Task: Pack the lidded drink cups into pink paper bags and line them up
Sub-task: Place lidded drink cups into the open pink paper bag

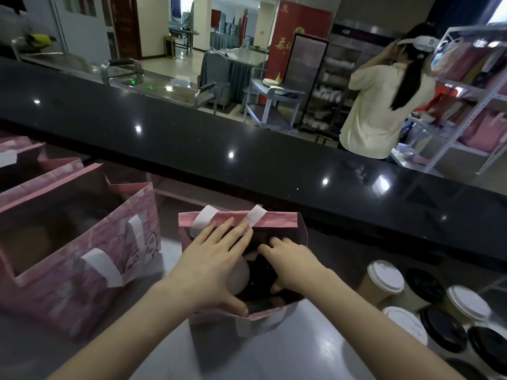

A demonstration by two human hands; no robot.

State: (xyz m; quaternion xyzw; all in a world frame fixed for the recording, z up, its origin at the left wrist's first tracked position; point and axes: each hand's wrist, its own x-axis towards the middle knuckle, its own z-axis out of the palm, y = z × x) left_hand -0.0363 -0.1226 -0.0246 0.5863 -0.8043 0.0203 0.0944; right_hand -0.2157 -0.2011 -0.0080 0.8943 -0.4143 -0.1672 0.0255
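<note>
Hands both in open pink paper bag [274,219] at centre: left hand [211,259] flat, fingers straight across mouth; right hand [293,261] curled inside, grip unclear; white- and black-lidded paper cups [385,275] near right.

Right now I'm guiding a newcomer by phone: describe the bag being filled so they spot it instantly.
Below the long glossy black counter ledge, pink paper bags stand on a grey worktop. Take the rightmost pink bag, nearest the lidded paper cups. Only it has the left hand and right hand at its open top.
</note>
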